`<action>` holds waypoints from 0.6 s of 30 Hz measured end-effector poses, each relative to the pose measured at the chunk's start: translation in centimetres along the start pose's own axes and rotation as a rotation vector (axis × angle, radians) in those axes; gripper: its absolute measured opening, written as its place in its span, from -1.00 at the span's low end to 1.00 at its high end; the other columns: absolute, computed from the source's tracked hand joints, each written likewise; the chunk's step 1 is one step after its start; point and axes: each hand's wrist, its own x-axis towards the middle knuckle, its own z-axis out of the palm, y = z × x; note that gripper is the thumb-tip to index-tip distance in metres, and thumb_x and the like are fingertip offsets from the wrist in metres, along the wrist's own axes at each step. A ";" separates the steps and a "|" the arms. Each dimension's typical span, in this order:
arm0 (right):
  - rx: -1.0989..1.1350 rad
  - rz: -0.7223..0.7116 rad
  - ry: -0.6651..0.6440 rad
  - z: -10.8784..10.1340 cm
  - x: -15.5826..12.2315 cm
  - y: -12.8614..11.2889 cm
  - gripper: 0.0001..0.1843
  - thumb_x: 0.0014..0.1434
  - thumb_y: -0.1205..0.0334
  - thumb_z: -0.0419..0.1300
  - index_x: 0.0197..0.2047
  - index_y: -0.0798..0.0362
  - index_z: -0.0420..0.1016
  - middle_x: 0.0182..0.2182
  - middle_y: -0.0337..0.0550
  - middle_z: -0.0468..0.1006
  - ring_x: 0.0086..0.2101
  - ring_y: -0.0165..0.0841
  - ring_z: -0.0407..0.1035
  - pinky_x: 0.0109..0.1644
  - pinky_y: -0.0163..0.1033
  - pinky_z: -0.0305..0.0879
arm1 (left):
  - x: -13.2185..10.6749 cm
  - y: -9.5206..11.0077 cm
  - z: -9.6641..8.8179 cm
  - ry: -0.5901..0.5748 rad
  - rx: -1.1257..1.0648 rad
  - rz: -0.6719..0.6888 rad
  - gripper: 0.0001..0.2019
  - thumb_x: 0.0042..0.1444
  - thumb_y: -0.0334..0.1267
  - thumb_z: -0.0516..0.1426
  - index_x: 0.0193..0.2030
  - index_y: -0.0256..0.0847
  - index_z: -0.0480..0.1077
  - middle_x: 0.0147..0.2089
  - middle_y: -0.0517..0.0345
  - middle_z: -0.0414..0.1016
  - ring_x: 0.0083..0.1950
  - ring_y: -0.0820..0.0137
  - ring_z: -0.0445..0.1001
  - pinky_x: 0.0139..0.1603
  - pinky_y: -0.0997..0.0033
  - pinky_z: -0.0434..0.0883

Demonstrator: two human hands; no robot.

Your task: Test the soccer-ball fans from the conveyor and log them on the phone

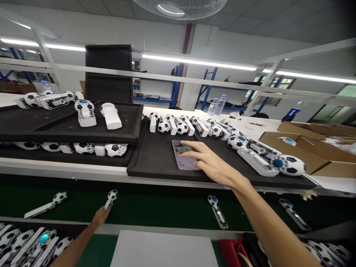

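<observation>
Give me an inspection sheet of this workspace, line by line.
Surface: black foam tray above a green belt.
Job's things: ball-topped gadgets in rows on the tray; a belt gadget on the belt; a phone on the tray.
Hands: left hand at the belt gadget's handle, grip unclear; right hand spread flat on the phone.
Clutter: cardboard box right of the tray.
Cables: nothing seen.
Surroundings: water bottles, blue shelving.
</observation>
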 end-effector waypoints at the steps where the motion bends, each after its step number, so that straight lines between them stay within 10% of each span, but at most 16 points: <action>1: 0.003 -0.001 -0.004 0.0 0.0 0.0 -0.52 0.28 0.32 -0.04 0.16 -0.19 0.48 0.45 -0.32 0.10 0.38 -0.07 -0.01 0.39 0.20 0.03 | -1.5 0.6 0.9 -0.026 -0.132 -0.010 -0.65 0.22 0.05 0.04 -0.34 -0.21 0.37 -0.41 0.16 0.45 -0.33 0.33 0.49 -0.19 0.25 0.43; 10: -0.002 -0.048 -0.074 0.0 0.4 0.0 -0.51 0.33 0.21 -0.07 0.23 -0.15 0.46 0.47 -0.27 0.08 0.40 -0.02 -0.04 0.42 0.23 -0.02 | -19.1 5.7 9.7 -0.218 -0.952 -0.080 -0.44 -0.02 0.33 0.14 -0.22 -0.18 0.35 -0.26 0.05 0.54 -0.50 0.36 0.45 -0.47 0.27 0.43; 18: 0.002 -0.014 0.034 0.2 0.1 0.3 -0.50 0.35 0.17 -0.11 0.24 -0.16 0.44 0.46 -0.21 0.10 0.38 0.00 0.01 0.38 0.30 0.05 | -25.9 9.8 12.5 -0.312 -1.178 -0.108 -0.15 -0.28 0.30 0.36 0.07 -0.09 0.19 -0.34 0.09 0.56 -0.61 0.37 0.38 -0.64 0.33 0.30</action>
